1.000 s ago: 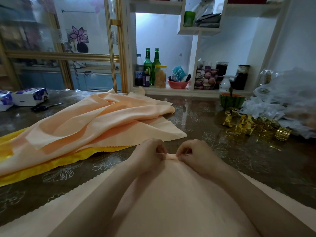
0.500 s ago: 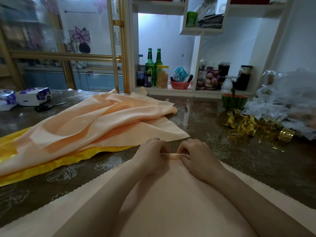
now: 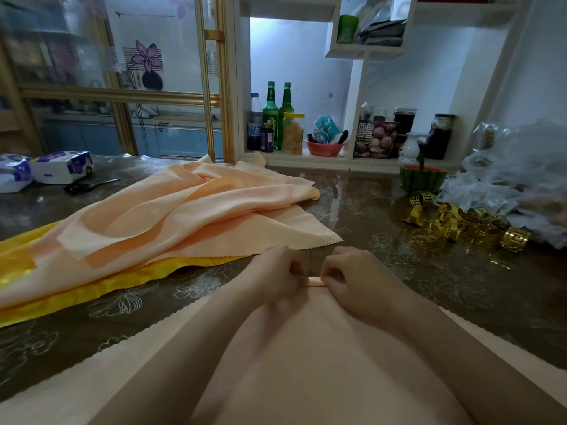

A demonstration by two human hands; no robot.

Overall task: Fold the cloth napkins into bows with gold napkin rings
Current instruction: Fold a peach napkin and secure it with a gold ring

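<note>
Both hands are at the middle of the worktop, working the far corner of a peach napkin that lies flat under the forearms with its zigzag edges running off to both lower sides. The left hand and right hand sit side by side, nearly touching, knuckles up. The fingers of the left hand are curled and pinch the napkin's corner, and the right hand's fingers pinch it from the other side. That corner shows as a small narrow fold between the two thumbs. How many folds are stacked there is too small to tell. To the left and behind, a loose pile of peach napkins lies crumpled on a yellow cloth, apart from the hands. On the right of the worktop is a heap of gold napkin rings, well apart from the napkin, none of them on cloth. Behind the rings stands a watermelon-patterned bowl, and beside it is a mound of clear plastic bags. At the far left are tissue packs and black scissors. The shelf at the back holds two green bottles, a red bowl and jars.
</note>
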